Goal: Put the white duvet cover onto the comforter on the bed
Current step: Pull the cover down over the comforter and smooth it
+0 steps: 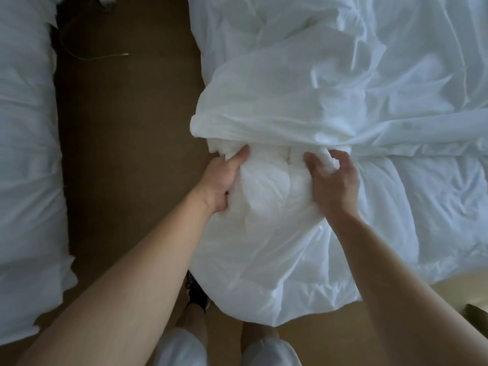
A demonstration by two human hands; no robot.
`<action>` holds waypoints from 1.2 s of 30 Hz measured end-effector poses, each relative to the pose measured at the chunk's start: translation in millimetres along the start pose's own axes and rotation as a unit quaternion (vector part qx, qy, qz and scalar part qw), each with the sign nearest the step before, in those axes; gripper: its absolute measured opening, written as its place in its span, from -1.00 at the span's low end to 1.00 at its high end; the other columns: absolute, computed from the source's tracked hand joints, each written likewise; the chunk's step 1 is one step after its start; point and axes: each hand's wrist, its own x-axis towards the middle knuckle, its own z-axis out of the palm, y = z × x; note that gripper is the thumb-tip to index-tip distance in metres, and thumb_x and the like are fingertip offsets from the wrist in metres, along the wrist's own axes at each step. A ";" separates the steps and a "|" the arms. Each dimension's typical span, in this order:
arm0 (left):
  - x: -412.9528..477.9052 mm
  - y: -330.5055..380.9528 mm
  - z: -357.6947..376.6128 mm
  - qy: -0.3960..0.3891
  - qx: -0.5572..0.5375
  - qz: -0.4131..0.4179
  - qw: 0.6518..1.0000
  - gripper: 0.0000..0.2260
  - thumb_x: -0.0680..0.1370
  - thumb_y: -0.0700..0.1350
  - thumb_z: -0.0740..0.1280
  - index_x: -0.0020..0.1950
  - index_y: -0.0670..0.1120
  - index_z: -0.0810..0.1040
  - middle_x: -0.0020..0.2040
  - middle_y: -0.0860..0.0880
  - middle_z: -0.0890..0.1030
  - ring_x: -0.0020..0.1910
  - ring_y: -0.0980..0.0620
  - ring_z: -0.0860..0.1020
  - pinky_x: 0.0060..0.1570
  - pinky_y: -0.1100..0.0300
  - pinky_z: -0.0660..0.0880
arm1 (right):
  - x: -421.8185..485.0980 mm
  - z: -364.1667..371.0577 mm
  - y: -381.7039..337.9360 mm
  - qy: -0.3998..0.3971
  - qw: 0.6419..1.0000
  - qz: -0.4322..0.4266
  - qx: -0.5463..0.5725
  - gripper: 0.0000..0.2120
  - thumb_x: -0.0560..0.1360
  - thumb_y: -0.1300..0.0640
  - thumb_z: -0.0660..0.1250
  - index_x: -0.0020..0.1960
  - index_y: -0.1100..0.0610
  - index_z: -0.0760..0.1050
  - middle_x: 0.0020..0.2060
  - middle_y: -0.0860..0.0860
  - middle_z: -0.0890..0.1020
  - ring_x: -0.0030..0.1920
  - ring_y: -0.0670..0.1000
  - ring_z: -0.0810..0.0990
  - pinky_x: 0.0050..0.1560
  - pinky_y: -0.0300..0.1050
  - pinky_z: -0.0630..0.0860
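Roughly halfway, I judge: the white duvet cover [290, 109] lies bunched across the bed [227, 27], its rolled edge gripped in the curled fingers of the left hand [224, 178] and right hand [332, 178], while the comforter [264, 247] hangs bare at its near end, yet to be covered

Bed [227, 25] carries comforter [396, 207], bunched duvet cover [317, 107].

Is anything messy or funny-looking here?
Yes. The duvet cover is bunched in a wrinkled roll across the comforter, whose puffy corner hangs over the floor. The left hand grips the comforter; the right hand grips the cover's rolled edge. A thin loose cord lies on the floor too.
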 end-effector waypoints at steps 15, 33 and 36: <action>16.9 -30.8 -103.6 0.209 0.426 0.068 0.877 -0.81 0.59 0.08 0.35 -0.05 -0.03 0.59 -0.13 0.01 0.64 -0.08 -0.10 0.64 -0.17 0.07 0.54 | -29.4 73.7 -2.2 0.116 0.936 -0.304 -0.134 -0.40 0.35 -0.04 0.58 0.28 0.13 0.46 0.21 0.24 0.48 0.17 0.14 0.40 0.18 0.12 0.44; 37.4 -25.4 -54.7 0.032 0.777 0.254 0.576 -0.88 0.55 -0.14 0.27 -0.04 -0.05 0.61 -0.12 -0.05 0.64 -0.10 -0.12 0.58 -0.14 0.11 0.36 | -45.9 33.8 54.6 -0.349 0.804 -0.189 -0.443 -0.20 0.28 -0.69 0.05 0.10 -0.04 0.43 0.02 -0.05 0.62 0.09 0.10 0.60 0.11 0.04 0.42; 32.7 -37.0 -54.3 0.003 0.816 0.192 0.545 -0.86 0.53 -0.17 0.27 -0.01 -0.01 0.59 -0.03 -0.01 0.63 -0.02 -0.06 0.52 -0.10 0.12 0.34 | -28.2 30.7 22.9 -0.194 0.936 -0.186 -0.228 -0.37 0.39 -0.52 0.23 0.15 -0.03 0.49 0.06 -0.04 0.58 0.07 0.10 0.60 0.04 0.00 0.51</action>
